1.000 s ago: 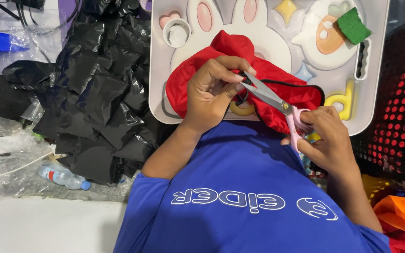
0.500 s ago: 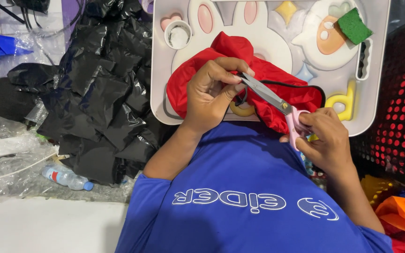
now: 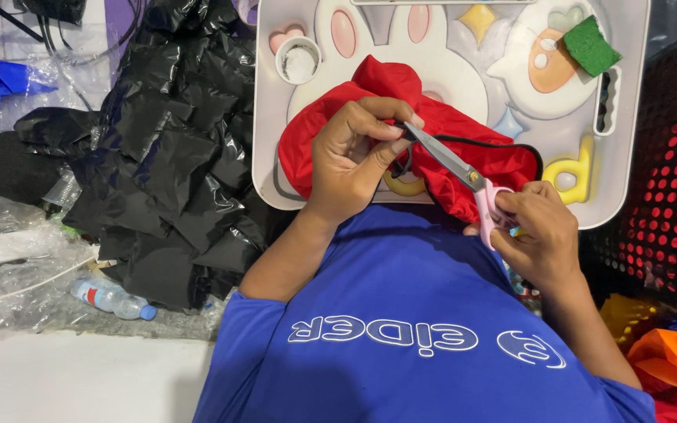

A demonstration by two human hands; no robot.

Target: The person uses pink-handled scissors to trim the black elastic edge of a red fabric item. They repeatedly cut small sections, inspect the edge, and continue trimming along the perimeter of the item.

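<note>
Pinching black cord (image 3: 401,133) between left-hand fingers (image 3: 381,125)

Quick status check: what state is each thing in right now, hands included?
Scissors: blades nearly shut at the black cord.
Red fabric: bunched on the tray.
Black cord: pinched by left hand.
Right hand: gripping pink scissor handles.
White lap tray: flat.
Plastic bottle: lying down, capped.
</note>
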